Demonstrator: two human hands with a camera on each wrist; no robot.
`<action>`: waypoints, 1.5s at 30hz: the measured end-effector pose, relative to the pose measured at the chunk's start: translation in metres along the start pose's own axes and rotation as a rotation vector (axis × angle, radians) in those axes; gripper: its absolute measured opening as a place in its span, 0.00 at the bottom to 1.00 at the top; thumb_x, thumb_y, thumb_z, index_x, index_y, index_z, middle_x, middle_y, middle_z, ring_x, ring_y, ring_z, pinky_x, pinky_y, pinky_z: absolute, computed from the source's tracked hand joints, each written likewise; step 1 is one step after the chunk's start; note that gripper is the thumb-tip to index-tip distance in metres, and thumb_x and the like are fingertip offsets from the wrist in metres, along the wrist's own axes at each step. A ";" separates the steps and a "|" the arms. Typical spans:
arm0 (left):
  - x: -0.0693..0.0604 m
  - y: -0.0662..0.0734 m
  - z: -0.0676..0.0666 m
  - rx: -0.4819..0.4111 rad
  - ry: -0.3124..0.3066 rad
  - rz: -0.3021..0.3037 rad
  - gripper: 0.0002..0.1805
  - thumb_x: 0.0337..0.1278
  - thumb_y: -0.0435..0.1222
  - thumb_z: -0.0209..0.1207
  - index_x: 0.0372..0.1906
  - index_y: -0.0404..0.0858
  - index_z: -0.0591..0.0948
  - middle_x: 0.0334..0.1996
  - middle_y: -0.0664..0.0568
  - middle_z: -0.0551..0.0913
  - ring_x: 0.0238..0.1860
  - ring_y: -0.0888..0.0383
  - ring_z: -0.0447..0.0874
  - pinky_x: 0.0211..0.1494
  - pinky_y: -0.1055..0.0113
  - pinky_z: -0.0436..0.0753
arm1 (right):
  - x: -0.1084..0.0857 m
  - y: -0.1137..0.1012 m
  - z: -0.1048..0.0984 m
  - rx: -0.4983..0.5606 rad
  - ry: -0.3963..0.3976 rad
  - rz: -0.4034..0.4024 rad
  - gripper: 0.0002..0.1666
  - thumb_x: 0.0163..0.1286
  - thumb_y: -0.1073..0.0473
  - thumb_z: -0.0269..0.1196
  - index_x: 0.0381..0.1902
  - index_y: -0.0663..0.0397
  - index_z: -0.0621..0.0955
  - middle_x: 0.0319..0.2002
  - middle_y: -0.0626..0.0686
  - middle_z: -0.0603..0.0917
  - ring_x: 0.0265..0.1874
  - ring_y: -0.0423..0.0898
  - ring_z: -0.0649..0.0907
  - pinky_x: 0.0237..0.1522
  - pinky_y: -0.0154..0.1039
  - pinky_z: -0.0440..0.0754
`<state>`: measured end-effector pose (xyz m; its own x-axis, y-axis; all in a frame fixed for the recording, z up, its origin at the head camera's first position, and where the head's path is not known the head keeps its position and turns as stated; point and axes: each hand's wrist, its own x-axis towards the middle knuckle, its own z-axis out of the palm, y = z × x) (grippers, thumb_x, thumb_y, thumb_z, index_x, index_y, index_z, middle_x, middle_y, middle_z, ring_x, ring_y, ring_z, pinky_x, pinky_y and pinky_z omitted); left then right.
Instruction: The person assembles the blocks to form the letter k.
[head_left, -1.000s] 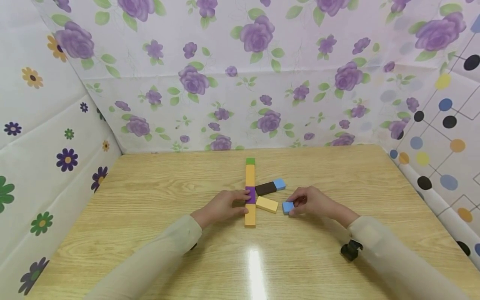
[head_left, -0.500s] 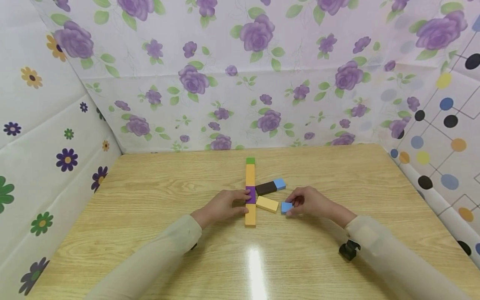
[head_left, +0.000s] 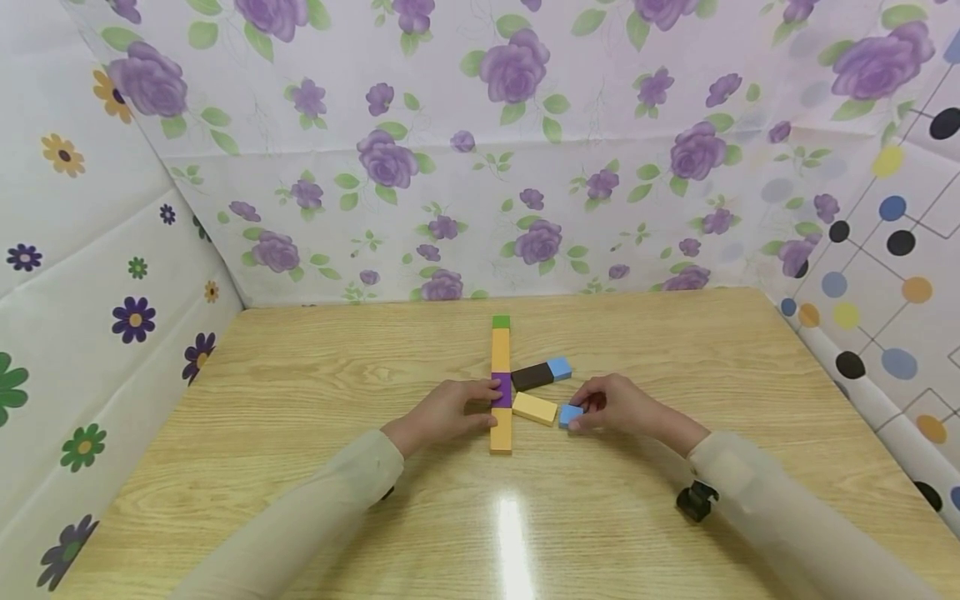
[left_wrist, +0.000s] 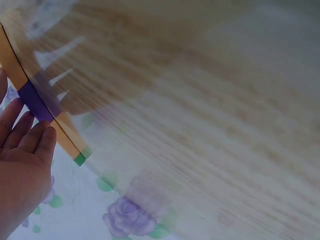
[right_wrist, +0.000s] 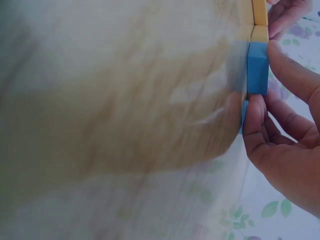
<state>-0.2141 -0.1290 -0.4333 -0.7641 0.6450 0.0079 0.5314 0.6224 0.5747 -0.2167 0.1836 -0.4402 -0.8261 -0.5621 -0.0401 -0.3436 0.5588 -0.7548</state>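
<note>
A straight column of blocks lies on the table: green (head_left: 501, 322), orange (head_left: 500, 350), purple (head_left: 505, 402), orange (head_left: 501, 440). My left hand (head_left: 444, 412) rests its fingertips on the purple block, the thumb by the lower orange one. Loosely extended fingers (left_wrist: 44, 145) show in the left wrist view. With thumb and fingers, my right hand (head_left: 626, 410) pinches a small blue block (head_left: 570, 416), which lies flat beside the right end of a pale yellow block (head_left: 534, 408); whether they touch is hard to tell. Above, a black block (head_left: 531, 377) slants up to another blue block (head_left: 559, 368).
The wooden table (head_left: 337, 358) runs back to a flower-patterned cloth (head_left: 420, 217). Patterned sheets also stand at the left and right sides. A black device (head_left: 697, 502) hangs under the right sleeve.
My right hand has slid the small blue block leftward along the table, close to the end of the yellow block. The left hand and the column have stayed in place.
</note>
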 end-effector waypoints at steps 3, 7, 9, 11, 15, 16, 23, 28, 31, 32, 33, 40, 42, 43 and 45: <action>0.000 0.000 0.000 0.002 -0.003 -0.006 0.26 0.60 0.41 0.63 0.61 0.34 0.76 0.67 0.48 0.70 0.68 0.49 0.66 0.70 0.57 0.66 | 0.001 0.000 0.002 0.001 0.003 -0.005 0.18 0.57 0.53 0.72 0.42 0.57 0.85 0.31 0.47 0.81 0.28 0.43 0.77 0.29 0.32 0.77; -0.001 0.000 0.000 0.007 -0.008 -0.013 0.26 0.60 0.42 0.63 0.61 0.34 0.76 0.67 0.48 0.69 0.68 0.49 0.66 0.70 0.57 0.66 | 0.002 0.000 0.004 -0.001 0.003 -0.018 0.18 0.57 0.52 0.72 0.41 0.57 0.85 0.30 0.47 0.81 0.28 0.43 0.76 0.28 0.31 0.76; -0.001 0.000 0.000 0.008 -0.009 -0.011 0.26 0.60 0.42 0.63 0.61 0.34 0.76 0.67 0.48 0.69 0.68 0.49 0.66 0.70 0.57 0.66 | 0.002 -0.001 0.004 -0.003 0.002 -0.019 0.17 0.57 0.52 0.72 0.41 0.56 0.85 0.30 0.46 0.81 0.27 0.43 0.76 0.28 0.32 0.76; -0.001 0.000 0.000 0.008 -0.008 -0.007 0.26 0.60 0.42 0.63 0.61 0.34 0.76 0.67 0.48 0.69 0.68 0.49 0.66 0.70 0.57 0.66 | 0.002 -0.001 0.005 -0.008 0.003 -0.020 0.18 0.57 0.52 0.72 0.41 0.56 0.85 0.30 0.46 0.81 0.27 0.43 0.76 0.28 0.32 0.76; -0.001 0.000 0.000 0.013 -0.007 -0.005 0.26 0.60 0.42 0.63 0.61 0.35 0.77 0.67 0.48 0.70 0.68 0.49 0.66 0.70 0.57 0.66 | 0.003 -0.002 0.006 -0.004 0.006 -0.008 0.18 0.57 0.51 0.72 0.41 0.57 0.85 0.30 0.46 0.81 0.27 0.43 0.77 0.28 0.32 0.77; -0.001 0.000 0.000 0.014 -0.008 -0.006 0.26 0.60 0.42 0.63 0.61 0.35 0.77 0.67 0.48 0.70 0.68 0.49 0.66 0.70 0.57 0.66 | 0.003 -0.002 0.006 -0.002 0.007 -0.006 0.19 0.57 0.51 0.73 0.41 0.57 0.85 0.30 0.46 0.81 0.27 0.43 0.77 0.28 0.32 0.77; 0.000 0.001 0.000 0.011 -0.008 -0.013 0.26 0.60 0.42 0.63 0.61 0.35 0.76 0.67 0.49 0.69 0.68 0.49 0.66 0.70 0.57 0.66 | 0.003 -0.004 0.007 -0.004 0.017 -0.002 0.18 0.57 0.51 0.73 0.40 0.57 0.84 0.29 0.46 0.80 0.27 0.42 0.76 0.27 0.32 0.77; 0.000 0.001 0.000 0.007 0.000 -0.004 0.26 0.60 0.41 0.63 0.61 0.34 0.76 0.67 0.48 0.70 0.68 0.48 0.67 0.69 0.57 0.67 | 0.004 -0.004 0.007 -0.013 0.018 -0.001 0.19 0.56 0.51 0.73 0.40 0.57 0.84 0.29 0.46 0.81 0.27 0.42 0.77 0.28 0.32 0.77; 0.000 0.001 0.000 0.002 0.006 0.005 0.26 0.60 0.40 0.63 0.61 0.34 0.76 0.66 0.47 0.70 0.67 0.48 0.67 0.69 0.57 0.67 | 0.004 -0.004 0.007 -0.007 0.016 0.000 0.19 0.56 0.51 0.73 0.40 0.57 0.84 0.29 0.46 0.81 0.27 0.42 0.76 0.28 0.32 0.77; -0.001 0.001 -0.001 -0.001 0.008 0.007 0.26 0.60 0.40 0.63 0.61 0.33 0.77 0.66 0.47 0.70 0.67 0.48 0.67 0.69 0.57 0.67 | 0.004 -0.004 0.007 -0.005 0.015 0.001 0.19 0.56 0.51 0.73 0.40 0.57 0.84 0.30 0.46 0.80 0.27 0.42 0.76 0.28 0.32 0.77; -0.001 0.001 0.000 -0.001 0.009 0.009 0.26 0.60 0.40 0.63 0.61 0.33 0.76 0.66 0.47 0.70 0.67 0.48 0.67 0.69 0.57 0.67 | 0.004 -0.004 0.007 -0.004 0.014 0.003 0.19 0.56 0.51 0.73 0.40 0.57 0.84 0.30 0.46 0.80 0.27 0.42 0.76 0.28 0.32 0.77; -0.001 0.000 0.000 -0.003 0.010 0.012 0.26 0.60 0.41 0.63 0.61 0.34 0.76 0.66 0.47 0.70 0.67 0.48 0.67 0.69 0.57 0.67 | 0.004 -0.003 0.007 -0.006 0.013 0.006 0.19 0.57 0.51 0.72 0.41 0.58 0.84 0.30 0.46 0.80 0.27 0.42 0.76 0.28 0.32 0.77; -0.001 -0.001 0.000 0.001 0.008 0.011 0.26 0.60 0.41 0.63 0.61 0.34 0.76 0.66 0.47 0.70 0.67 0.48 0.67 0.69 0.57 0.67 | 0.004 -0.003 0.007 -0.006 0.014 0.000 0.19 0.57 0.51 0.72 0.40 0.58 0.84 0.30 0.46 0.80 0.26 0.41 0.76 0.28 0.32 0.77; -0.001 -0.001 0.001 0.005 0.007 0.011 0.26 0.60 0.41 0.63 0.61 0.34 0.76 0.66 0.47 0.70 0.67 0.48 0.67 0.69 0.57 0.67 | 0.004 -0.002 0.007 -0.005 0.014 -0.006 0.19 0.57 0.50 0.72 0.40 0.58 0.84 0.29 0.47 0.80 0.26 0.41 0.76 0.27 0.32 0.77; -0.001 -0.001 0.001 0.009 0.007 0.012 0.26 0.60 0.42 0.63 0.61 0.34 0.77 0.66 0.48 0.70 0.67 0.48 0.67 0.69 0.57 0.67 | 0.004 -0.002 0.008 -0.002 0.017 -0.023 0.20 0.57 0.50 0.72 0.40 0.59 0.84 0.29 0.46 0.80 0.26 0.40 0.75 0.27 0.32 0.77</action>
<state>-0.2141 -0.1298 -0.4345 -0.7603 0.6493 0.0199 0.5433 0.6188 0.5674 -0.2161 0.1757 -0.4440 -0.8253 -0.5645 -0.0117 -0.3635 0.5470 -0.7541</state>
